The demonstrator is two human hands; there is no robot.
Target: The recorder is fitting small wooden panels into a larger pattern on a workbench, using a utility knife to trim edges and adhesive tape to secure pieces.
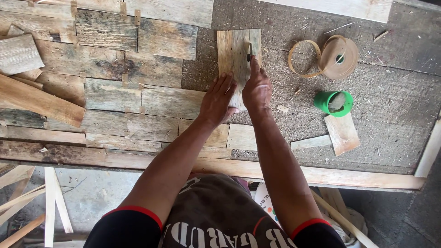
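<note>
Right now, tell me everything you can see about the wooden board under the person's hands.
The wooden board is a pale, thin, rectangular piece of rough weathered wood with streaky grain. It lies flat on the grey fibrous mat, long side pointing away from the person, just right of the patchwork of darker planks. The left hand rests flat on its lower left edge. The right hand covers its lower right part, pressing a small dark tool to it; what tool is unclear.

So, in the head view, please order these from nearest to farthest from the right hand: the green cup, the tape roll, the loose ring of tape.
From the right hand:
1. Loose ring of tape, up and to its right.
2. Green cup, level with the hand, further right.
3. Tape roll, up and to the right, beyond the ring.
The cup and roll are fairly close in rank.
</note>
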